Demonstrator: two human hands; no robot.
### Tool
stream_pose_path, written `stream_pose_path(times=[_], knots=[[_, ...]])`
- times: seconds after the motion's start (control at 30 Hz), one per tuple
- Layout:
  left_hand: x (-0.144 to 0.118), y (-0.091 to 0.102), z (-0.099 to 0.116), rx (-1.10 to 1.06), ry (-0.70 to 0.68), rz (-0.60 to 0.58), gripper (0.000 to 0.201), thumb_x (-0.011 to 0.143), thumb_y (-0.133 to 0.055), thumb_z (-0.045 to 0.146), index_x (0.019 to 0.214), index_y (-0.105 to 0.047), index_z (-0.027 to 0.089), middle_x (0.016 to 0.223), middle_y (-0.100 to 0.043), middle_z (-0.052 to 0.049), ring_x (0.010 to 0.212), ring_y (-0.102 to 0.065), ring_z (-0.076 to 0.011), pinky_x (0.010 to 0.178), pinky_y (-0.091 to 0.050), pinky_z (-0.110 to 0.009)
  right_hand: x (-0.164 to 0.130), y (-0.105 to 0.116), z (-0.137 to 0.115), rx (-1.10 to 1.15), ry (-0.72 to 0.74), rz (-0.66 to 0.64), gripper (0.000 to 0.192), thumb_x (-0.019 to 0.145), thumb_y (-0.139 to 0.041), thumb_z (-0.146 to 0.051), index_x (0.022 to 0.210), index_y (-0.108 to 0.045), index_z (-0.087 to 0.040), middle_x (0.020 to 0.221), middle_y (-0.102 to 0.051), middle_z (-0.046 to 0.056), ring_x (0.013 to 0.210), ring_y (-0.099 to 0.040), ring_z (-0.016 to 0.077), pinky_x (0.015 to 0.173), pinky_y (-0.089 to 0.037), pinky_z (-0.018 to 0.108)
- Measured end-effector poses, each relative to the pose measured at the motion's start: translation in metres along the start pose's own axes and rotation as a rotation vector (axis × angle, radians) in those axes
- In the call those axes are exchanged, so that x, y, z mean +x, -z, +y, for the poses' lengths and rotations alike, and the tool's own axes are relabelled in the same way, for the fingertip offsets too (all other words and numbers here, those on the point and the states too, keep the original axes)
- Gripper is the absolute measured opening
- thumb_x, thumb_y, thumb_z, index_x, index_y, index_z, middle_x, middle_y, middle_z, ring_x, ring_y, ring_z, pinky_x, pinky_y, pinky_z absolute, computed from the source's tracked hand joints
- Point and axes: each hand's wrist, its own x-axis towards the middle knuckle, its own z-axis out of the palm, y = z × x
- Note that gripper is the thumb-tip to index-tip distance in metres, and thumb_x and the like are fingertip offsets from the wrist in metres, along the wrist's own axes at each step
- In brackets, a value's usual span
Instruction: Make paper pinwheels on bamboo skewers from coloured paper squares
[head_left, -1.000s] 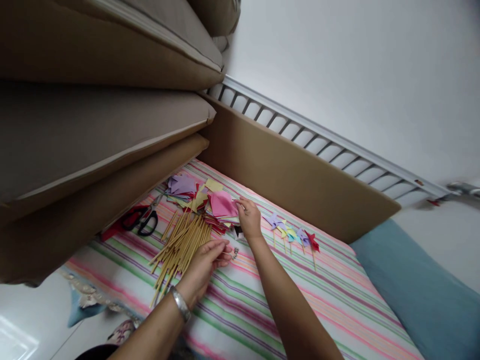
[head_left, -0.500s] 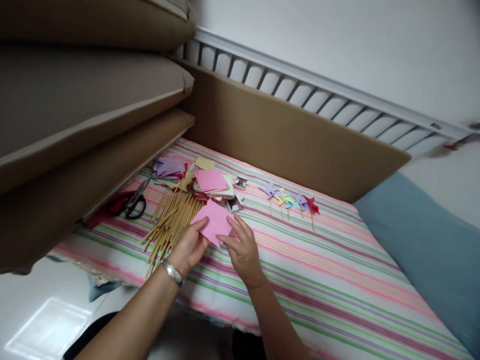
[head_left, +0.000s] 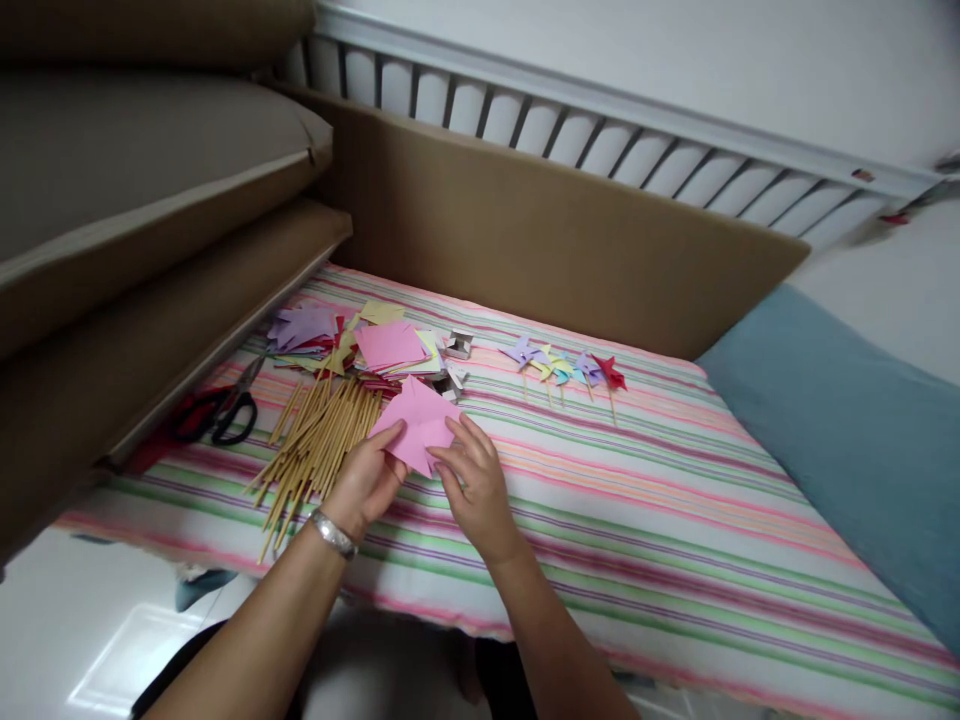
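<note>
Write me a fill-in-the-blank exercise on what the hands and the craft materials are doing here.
1. Both hands, the left hand and the right hand, hold a sheet of ____ paper.
2. The bundle of wooden sticks lies to the ____ of the left hand.
3. The scissors have ____ handles.
4. The finished pinwheels lie in a row on the ____ cloth.

Missing words: pink; left; black; striped
</note>
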Motion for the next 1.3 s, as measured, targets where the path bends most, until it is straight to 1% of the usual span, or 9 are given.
stream_pose_path(times=[0.17, 0.3, 0.47, 0.53, 0.67, 0.77, 0.93, 1.13, 1.3], knots=[[0.001, 0.000, -0.001, -0.020, 0.015, -0.017, 0.027, 0.076, -0.056, 0.005, 0.102, -0.063, 0.006, 0.097, -0.069, -0.014, 0.085, -0.066, -0.0192, 0.075, -0.055, -0.027, 0.000, -0.002, 0.002, -0.021, -0.002, 0.001, 0.023, 0.082, -0.053, -0.013, 0.097, -0.066, -0.025, 0.126, -0.054, 0.008, 0.128, -0.037, 0.0245, 0.100, -0.038, 0.049], [-0.001, 0.000, 0.000, -0.035, 0.023, -0.026, 0.024, 0.077, -0.055, 0.006, 0.100, -0.063, 0.006, 0.096, -0.070, -0.014, 0.086, -0.066, -0.0181, 0.077, -0.054, -0.026, 0.000, -0.004, -0.002, -0.012, 0.019, -0.005, 0.024, 0.081, -0.052, -0.012, 0.097, -0.066, -0.024, 0.126, -0.054, 0.008, 0.128, -0.037, 0.0246, 0.101, -0.038, 0.049], [-0.003, 0.001, 0.003, -0.036, 0.024, -0.025, 0.024, 0.076, -0.056, 0.006, 0.099, -0.064, 0.005, 0.094, -0.070, -0.013, 0.087, -0.066, -0.0178, 0.079, -0.053, -0.025, 0.002, -0.007, -0.007, 0.026, 0.017, 0.000, 0.021, 0.081, -0.052, -0.012, 0.088, -0.067, -0.025, 0.127, -0.054, 0.006, 0.128, -0.038, 0.0243, 0.101, -0.037, 0.049], [-0.003, 0.003, 0.004, -0.029, 0.018, -0.023, 0.023, 0.075, -0.058, 0.006, 0.097, -0.064, 0.005, 0.093, -0.070, -0.013, 0.085, -0.066, -0.0172, 0.077, -0.053, -0.025, 0.002, -0.008, -0.008, 0.031, 0.019, 0.003, 0.020, 0.080, -0.052, -0.012, 0.086, -0.067, -0.024, 0.127, -0.054, 0.006, 0.127, -0.038, 0.0240, 0.101, -0.037, 0.049], [-0.003, 0.007, 0.002, 0.045, -0.034, -0.012, 0.019, 0.072, -0.063, 0.008, 0.090, -0.067, 0.007, 0.085, -0.071, -0.010, 0.074, -0.066, -0.0155, 0.067, -0.054, -0.023, 0.004, -0.010, -0.012, 0.053, 0.009, -0.010, 0.018, 0.080, -0.054, -0.012, 0.086, -0.067, -0.024, 0.126, -0.055, 0.007, 0.127, -0.039, 0.0240, 0.102, -0.036, 0.048], [-0.005, 0.007, -0.001, 0.096, -0.095, -0.019, 0.018, 0.069, -0.068, 0.010, 0.086, -0.068, 0.009, 0.082, -0.072, -0.008, 0.073, -0.066, -0.0147, 0.063, -0.053, -0.021, 0.006, -0.011, -0.015, 0.108, -0.051, -0.001, 0.013, 0.080, -0.057, -0.016, 0.083, -0.066, -0.024, 0.124, -0.056, 0.007, 0.126, -0.039, 0.0245, 0.101, -0.037, 0.048], [-0.008, 0.005, -0.003, 0.151, -0.154, -0.084, 0.028, 0.062, -0.074, 0.015, 0.089, -0.069, 0.012, 0.086, -0.072, -0.007, 0.075, -0.066, -0.0161, 0.066, -0.052, -0.024, 0.009, -0.014, -0.018, 0.160, -0.208, 0.040, 0.006, 0.077, -0.060, -0.020, 0.075, -0.065, -0.023, 0.124, -0.056, 0.007, 0.127, -0.037, 0.0258, 0.103, -0.033, 0.049], [-0.009, 0.007, -0.004, 0.216, -0.120, -0.005, 0.024, 0.058, -0.076, 0.018, 0.081, -0.069, 0.012, 0.074, -0.071, -0.003, 0.059, -0.062, -0.0114, 0.053, -0.048, -0.020, 0.012, -0.019, -0.014, 0.239, -0.397, 0.073, 0.006, 0.073, -0.064, -0.023, 0.068, -0.061, -0.022, 0.123, -0.057, 0.010, 0.125, -0.040, 0.0268, 0.103, -0.031, 0.050], [-0.009, 0.007, -0.005, 0.260, -0.118, -0.008, 0.022, 0.059, -0.076, 0.019, 0.078, -0.069, 0.012, 0.073, -0.070, -0.004, 0.059, -0.061, -0.0114, 0.052, -0.048, -0.021, 0.012, -0.021, -0.011, 0.274, -0.487, 0.084, 0.009, 0.072, -0.065, -0.026, 0.065, -0.062, -0.022, 0.122, -0.057, 0.011, 0.121, -0.045, 0.0259, 0.103, -0.033, 0.047]])
